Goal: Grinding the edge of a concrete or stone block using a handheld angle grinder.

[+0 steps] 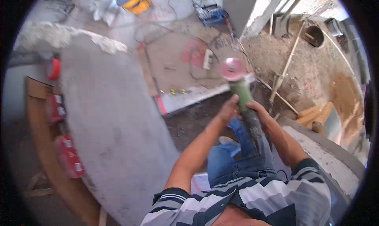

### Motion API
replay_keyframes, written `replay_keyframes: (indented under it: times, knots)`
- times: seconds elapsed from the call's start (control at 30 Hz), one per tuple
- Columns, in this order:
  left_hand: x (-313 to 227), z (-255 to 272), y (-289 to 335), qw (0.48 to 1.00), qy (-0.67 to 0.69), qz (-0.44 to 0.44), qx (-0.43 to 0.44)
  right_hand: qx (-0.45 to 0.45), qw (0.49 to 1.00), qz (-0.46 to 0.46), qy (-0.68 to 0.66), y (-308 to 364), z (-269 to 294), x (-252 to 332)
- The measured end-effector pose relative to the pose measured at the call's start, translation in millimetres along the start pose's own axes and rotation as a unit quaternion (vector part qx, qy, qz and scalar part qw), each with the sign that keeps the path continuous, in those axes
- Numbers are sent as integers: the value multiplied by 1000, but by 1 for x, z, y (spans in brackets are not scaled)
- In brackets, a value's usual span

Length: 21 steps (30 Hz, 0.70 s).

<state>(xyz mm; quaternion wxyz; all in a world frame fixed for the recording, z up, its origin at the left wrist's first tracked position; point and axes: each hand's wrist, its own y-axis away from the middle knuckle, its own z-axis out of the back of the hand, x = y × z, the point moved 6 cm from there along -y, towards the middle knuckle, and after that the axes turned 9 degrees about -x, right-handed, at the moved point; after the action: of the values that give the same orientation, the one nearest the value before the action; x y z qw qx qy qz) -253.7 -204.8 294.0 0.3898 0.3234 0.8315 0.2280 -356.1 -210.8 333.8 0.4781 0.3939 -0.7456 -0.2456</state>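
Observation:
I hold a green angle grinder out in front of me with both hands. Its pink disc points away from me, over the edge of a flat board. My left hand grips the green body from the left side. My right hand wraps the dark rear handle just behind it. My legs in blue jeans show below the tool.
A wide grey concrete slab runs down the left. Red packets lie on a cardboard strip beside it. A yellow bucket, a blue tool box and loose cables sit far ahead. A dirt pit with wooden sticks lies right.

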Motion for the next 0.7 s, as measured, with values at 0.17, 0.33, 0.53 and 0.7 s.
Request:
replay_keyframes:
  times: [0.17, 0.33, 0.53, 0.7]
  knots:
    - [-11, -85, 29, 974, -190, -81, 94, -8, 971, 134, -200, 43, 44, 54]
    - [-8, -163, 43, 856, -317, -65, 402, -107, 918, 261, -278, 79, 79, 127]
    - [-17, -156, 6, 577, -683, -97, 438, -109, 877, 402, -241, 125, 103, 183]
    - [-108, -119, -80, 517, -729, -257, 369, -245, 807, 468, -264, 157, 87, 191]
